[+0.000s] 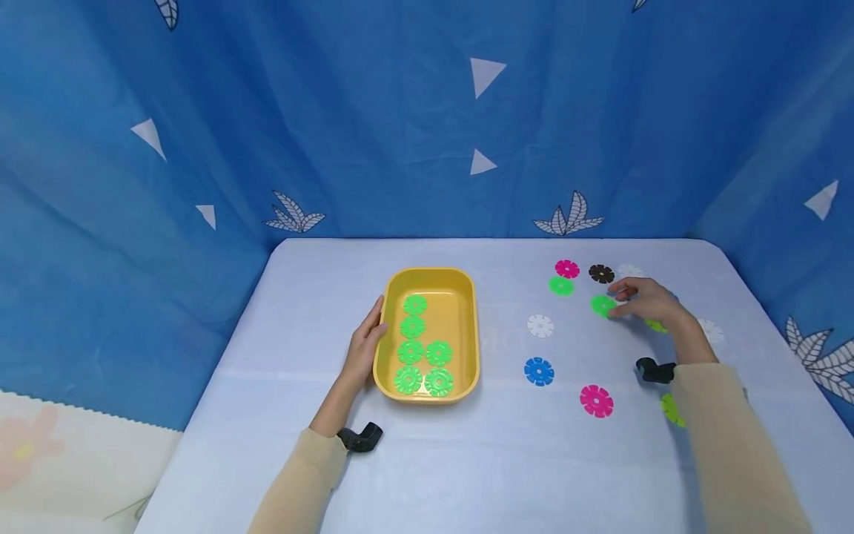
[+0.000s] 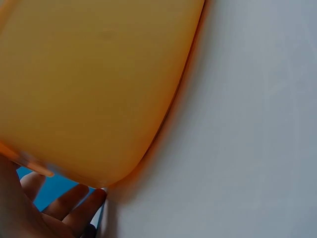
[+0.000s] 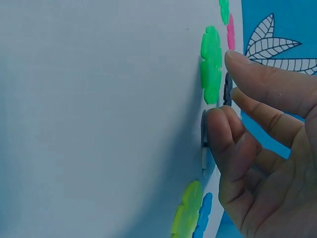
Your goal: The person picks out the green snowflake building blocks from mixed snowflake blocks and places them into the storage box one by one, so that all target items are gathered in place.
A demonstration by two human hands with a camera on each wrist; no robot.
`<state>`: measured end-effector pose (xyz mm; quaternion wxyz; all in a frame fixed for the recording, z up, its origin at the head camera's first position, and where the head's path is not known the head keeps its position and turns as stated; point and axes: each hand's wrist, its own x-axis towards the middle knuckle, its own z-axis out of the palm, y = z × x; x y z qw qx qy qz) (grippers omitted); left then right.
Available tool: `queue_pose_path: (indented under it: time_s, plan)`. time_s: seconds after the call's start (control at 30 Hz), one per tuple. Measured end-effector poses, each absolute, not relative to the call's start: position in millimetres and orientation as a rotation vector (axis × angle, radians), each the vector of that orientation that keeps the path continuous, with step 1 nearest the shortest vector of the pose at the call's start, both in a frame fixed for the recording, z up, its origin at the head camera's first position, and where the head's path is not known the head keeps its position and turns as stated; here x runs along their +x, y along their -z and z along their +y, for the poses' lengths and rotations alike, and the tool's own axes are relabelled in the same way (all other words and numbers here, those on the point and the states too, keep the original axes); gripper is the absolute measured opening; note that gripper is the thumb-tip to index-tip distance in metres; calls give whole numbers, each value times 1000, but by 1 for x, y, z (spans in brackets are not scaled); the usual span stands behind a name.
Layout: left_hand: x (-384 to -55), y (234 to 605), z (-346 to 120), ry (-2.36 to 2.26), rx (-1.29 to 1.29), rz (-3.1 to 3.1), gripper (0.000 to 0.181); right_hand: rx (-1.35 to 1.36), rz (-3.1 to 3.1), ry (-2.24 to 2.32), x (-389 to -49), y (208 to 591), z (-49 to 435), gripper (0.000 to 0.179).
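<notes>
A yellow plastic tray stands on the table with several bright green notched discs in its left half. My left hand holds the tray's left side, the thumb at the rim and the other fingers along the outside wall. In the left wrist view, fingers show at the tray's end. My right hand hovers over a green notched disc, thumb and fingertips apart and close to its edge. The right wrist view has that green disc lying beside the thumb, with curved fingers below.
Around the right hand lie pink, black, white and blue discs. Another pink disc is nearer the front. A yellow-green disc is partly behind the right sleeve. Blue cloth hangs behind the table.
</notes>
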<state>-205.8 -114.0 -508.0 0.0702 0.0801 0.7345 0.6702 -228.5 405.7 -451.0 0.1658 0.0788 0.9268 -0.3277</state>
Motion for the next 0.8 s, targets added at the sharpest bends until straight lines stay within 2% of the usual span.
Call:
queue_pose_path:
  time_s: [0.8]
  plan:
    - [-208, 513, -114, -2031, 241, 2242, 54, 250, 2688, 892, -232, 461, 396, 56]
